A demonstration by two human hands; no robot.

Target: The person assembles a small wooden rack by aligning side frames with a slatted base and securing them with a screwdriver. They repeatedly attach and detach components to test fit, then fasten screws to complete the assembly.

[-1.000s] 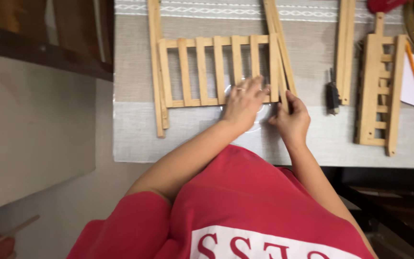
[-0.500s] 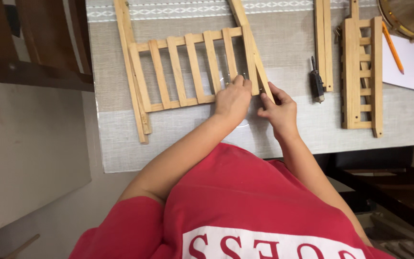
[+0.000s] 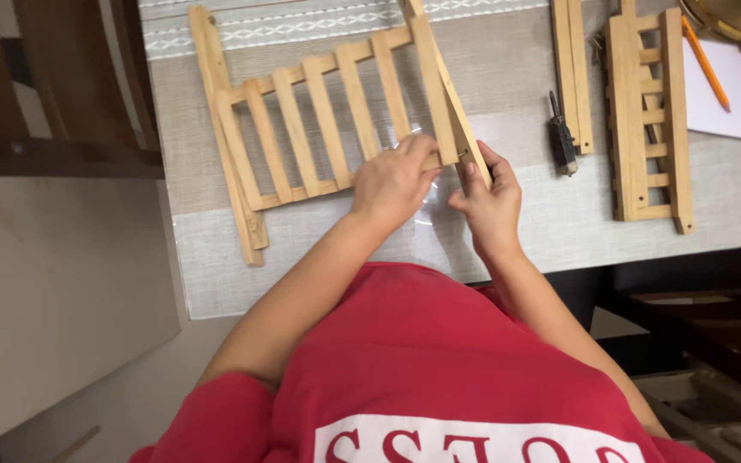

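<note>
A slatted wooden frame (image 3: 302, 129) lies flat on the grey tablecloth (image 3: 508, 77). My left hand (image 3: 396, 182) is curled over the right end of its lower rail, holding it down. My right hand (image 3: 489, 201) pinches the near end of a slanted wooden bar (image 3: 449, 94) that runs along the frame's right side. A bit of clear plastic (image 3: 426, 216) lies under and between the two hands. My red shirt fills the bottom of the view.
To the right lie a small black tool (image 3: 562, 137), two loose wooden strips (image 3: 572, 69) and a second slatted frame (image 3: 645, 111). White paper (image 3: 735, 103) with an orange pencil (image 3: 705, 60) sits at far right. A dark wooden chair (image 3: 62, 86) stands left of the table.
The view has shifted, so the frame now sits further left and lower. Both hands stay at the frame's lower right corner; my right fingers have closed around the slanted bar's end.
</note>
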